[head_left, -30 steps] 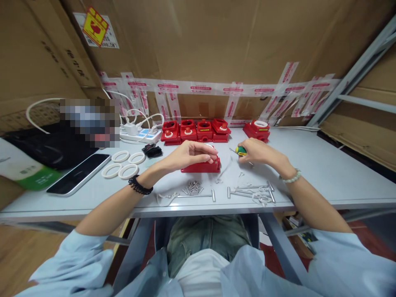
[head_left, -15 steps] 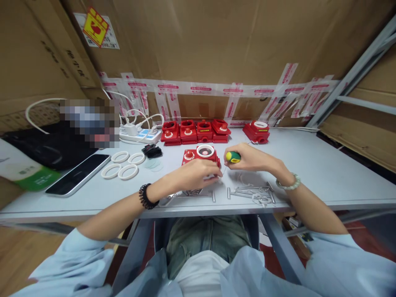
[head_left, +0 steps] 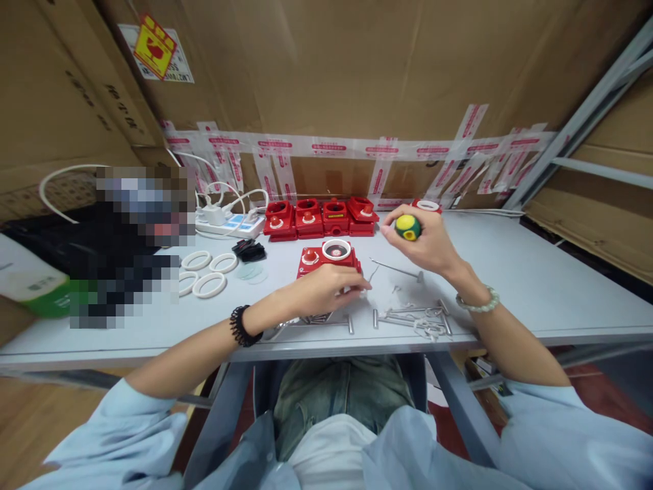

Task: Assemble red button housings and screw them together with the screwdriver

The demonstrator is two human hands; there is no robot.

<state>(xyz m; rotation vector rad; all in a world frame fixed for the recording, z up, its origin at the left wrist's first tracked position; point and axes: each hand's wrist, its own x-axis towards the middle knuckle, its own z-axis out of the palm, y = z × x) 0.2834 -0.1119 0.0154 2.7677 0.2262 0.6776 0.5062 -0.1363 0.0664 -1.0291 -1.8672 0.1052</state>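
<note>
In my right hand [head_left: 431, 245] is a green and yellow screwdriver [head_left: 408, 228], raised above the table with its handle end towards me; its shaft is hidden. My left hand [head_left: 334, 286] is at the near side of a red box [head_left: 317, 258] with a red knob and a white ring [head_left: 337, 250] round a dark window. Its fingers are pinched together, and a thin pale strand [head_left: 375, 272] shows at the fingertips; what exactly they grip is unclear. Between the hands lies a small metal T-shaped hammer [head_left: 400, 269]. Below my left hand, small metal parts [head_left: 320, 318] are partly covered.
More red boxes [head_left: 306, 219] stand in a row at the back, another [head_left: 427, 206] behind my right hand. White rings [head_left: 210, 285], clear discs [head_left: 251, 273] and black pieces [head_left: 249, 250] lie left. Several T-shaped hammers [head_left: 415, 318] lie front right. A power strip [head_left: 229, 223] stands back left.
My right hand has lifted with the screwdriver, away from my left hand and towards the back right. The small hammer behind it has come into view. My left hand stays at the red box.
</note>
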